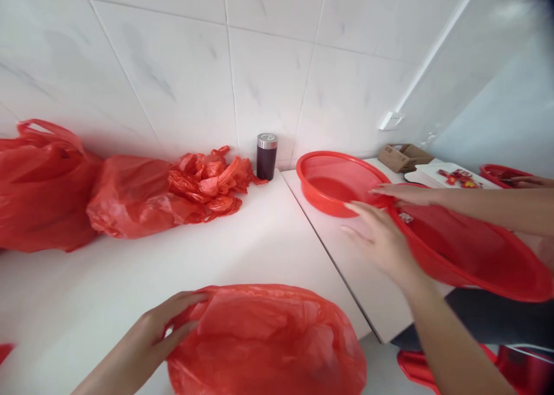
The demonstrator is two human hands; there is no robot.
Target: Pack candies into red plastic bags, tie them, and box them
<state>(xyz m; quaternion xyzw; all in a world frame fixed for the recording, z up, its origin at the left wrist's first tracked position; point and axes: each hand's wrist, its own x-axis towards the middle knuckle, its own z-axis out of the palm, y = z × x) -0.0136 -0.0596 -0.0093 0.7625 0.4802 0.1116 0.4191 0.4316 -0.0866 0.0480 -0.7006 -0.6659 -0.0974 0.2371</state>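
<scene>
My left hand (pixel 167 324) is closed on the edge of a full red plastic bag (pixel 268 343) at the near edge of the white counter (pixel 242 245). My right hand (pixel 381 239) reaches right with its fingers stretched out and touches the rim of a large red mesh basket (pixel 476 251), which is tilted off the counter's end. Another person's hand (pixel 404 193) comes in from the right and rests on the same basket's far rim. A second red basket (pixel 337 181) sits behind it on the adjoining surface.
Two stuffed red bags (pixel 43 187) (pixel 134 196) and a heap of crumpled red bags (pixel 212 179) lie against the tiled wall. A dark cylinder with a silver lid (pixel 266 155) stands in the corner. A cardboard box (pixel 402 155) and a third red basket (pixel 502 173) are at the far right.
</scene>
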